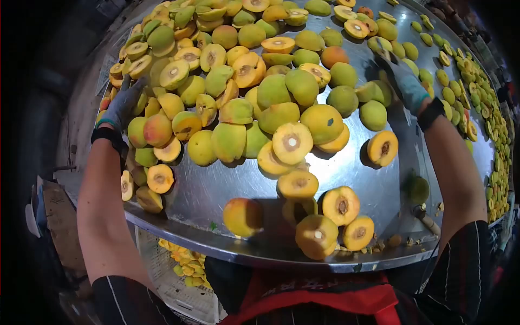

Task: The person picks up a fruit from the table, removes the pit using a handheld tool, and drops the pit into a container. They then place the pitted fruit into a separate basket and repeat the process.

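A heap of yellow-green peaches (pixel 284 89), many of them cut in half with pits or pit hollows showing, covers much of the metal table (pixel 200 187). My left hand (pixel 123 103), in a grey glove with a dark wristband, lies against the heap's left side with its fingers stretched along the fruit. On the far right of the heap, my right hand (pixel 401 80), gloved in grey and teal, reaches out beside some green peaches (pixel 374 92). Its fingers are extended and apart. Nearer me lie several loose peach halves (pixel 340 206).
A wooden-handled tool (pixel 428 221) lies near the front right rim, beside pits and scraps (pixel 395 240). Below the table's front edge stands a white crate (pixel 181 300) with yellow pieces inside. More peaches (pixel 487 119) spread along the right side.
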`<act>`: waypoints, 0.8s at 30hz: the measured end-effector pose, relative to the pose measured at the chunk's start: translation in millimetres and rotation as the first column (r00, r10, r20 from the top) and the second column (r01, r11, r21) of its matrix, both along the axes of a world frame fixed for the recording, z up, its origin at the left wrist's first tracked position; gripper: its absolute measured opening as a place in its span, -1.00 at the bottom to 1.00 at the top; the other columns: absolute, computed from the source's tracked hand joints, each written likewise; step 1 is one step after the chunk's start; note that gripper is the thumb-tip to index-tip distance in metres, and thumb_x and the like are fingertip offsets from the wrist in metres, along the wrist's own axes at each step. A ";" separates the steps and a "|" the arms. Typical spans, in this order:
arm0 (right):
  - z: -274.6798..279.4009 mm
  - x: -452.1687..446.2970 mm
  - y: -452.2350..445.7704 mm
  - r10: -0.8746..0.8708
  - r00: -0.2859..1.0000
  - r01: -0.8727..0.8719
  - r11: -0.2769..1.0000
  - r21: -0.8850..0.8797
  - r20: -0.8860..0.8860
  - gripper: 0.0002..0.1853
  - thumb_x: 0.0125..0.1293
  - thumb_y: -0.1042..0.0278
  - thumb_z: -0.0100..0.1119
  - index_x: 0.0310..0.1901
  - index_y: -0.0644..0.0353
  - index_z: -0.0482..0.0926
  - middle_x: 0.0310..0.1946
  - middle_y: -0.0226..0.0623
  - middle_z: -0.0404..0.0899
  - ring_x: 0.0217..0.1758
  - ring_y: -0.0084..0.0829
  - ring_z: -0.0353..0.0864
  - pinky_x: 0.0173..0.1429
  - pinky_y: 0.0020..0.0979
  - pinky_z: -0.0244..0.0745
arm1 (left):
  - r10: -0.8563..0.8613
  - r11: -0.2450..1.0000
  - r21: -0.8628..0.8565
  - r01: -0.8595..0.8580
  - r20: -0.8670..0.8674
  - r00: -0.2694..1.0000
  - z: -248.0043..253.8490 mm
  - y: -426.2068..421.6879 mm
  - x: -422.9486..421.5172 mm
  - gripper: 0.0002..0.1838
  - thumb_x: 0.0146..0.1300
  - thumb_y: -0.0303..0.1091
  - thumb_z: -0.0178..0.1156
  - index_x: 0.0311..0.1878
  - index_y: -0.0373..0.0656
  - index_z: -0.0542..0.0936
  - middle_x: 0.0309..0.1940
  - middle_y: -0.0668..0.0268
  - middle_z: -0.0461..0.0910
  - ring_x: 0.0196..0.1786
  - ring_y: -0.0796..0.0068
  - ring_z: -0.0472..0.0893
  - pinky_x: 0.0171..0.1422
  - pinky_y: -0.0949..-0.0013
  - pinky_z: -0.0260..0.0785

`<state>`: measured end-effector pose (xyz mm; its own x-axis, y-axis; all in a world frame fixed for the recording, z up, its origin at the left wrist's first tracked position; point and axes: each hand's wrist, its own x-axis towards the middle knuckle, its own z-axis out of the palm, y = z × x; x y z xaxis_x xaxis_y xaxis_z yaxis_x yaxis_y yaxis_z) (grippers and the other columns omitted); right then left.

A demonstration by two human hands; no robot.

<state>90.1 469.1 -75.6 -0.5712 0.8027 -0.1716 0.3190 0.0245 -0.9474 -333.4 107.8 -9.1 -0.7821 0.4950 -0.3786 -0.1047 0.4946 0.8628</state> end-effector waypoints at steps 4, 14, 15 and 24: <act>10.1 -89.0 -14.5 0.238 0.956 -0.267 0.946 0.182 0.170 -0.61 0.24 0.13 0.11 0.02 0.17 0.47 -0.21 -0.44 0.50 -0.24 -0.64 0.44 -0.21 -0.58 0.38 | -0.101 0.985 0.146 0.093 0.050 0.994 -1.1 5.8 1.4 -0.39 0.28 -0.28 0.02 0.36 -0.08 0.07 0.17 0.19 0.32 0.14 0.44 0.40 0.06 0.44 0.38; 17.3 -177.1 -48.1 0.413 0.798 -0.560 0.778 0.286 0.438 -0.56 0.13 -0.04 0.14 -0.06 0.09 0.53 -0.26 -0.31 0.58 -0.31 -0.47 0.53 -0.23 -0.40 0.43 | -0.541 0.839 -0.264 0.476 -0.312 0.781 -1.0 41.5 18.0 -0.34 0.19 -0.28 0.16 0.31 -0.23 0.16 0.13 0.25 0.38 0.14 0.50 0.39 0.13 0.51 0.28; 17.4 -181.2 -54.5 0.526 0.773 -0.606 0.777 0.169 0.354 -0.51 0.11 -0.02 0.13 0.01 0.10 0.48 -0.23 -0.30 0.56 -0.31 -0.47 0.53 -0.24 -0.41 0.45 | -0.595 0.797 -0.276 0.538 -0.202 0.778 5.3 45.8 31.1 -0.34 0.17 -0.28 0.17 0.31 -0.22 0.17 0.11 0.25 0.41 0.11 0.50 0.41 0.12 0.51 0.28; 43.5 -153.1 -118.3 0.518 0.507 -0.811 0.557 0.177 0.689 -0.53 0.19 -0.07 0.05 -0.01 0.10 0.49 -0.20 -0.19 0.57 -0.24 -0.34 0.53 -0.12 -0.36 0.45 | -0.816 0.575 -0.246 0.781 -0.247 0.523 1.4 69.6 112.9 -0.20 -0.03 -0.19 0.36 0.29 -0.13 0.24 0.03 0.19 0.48 0.04 0.41 0.46 0.13 0.41 0.32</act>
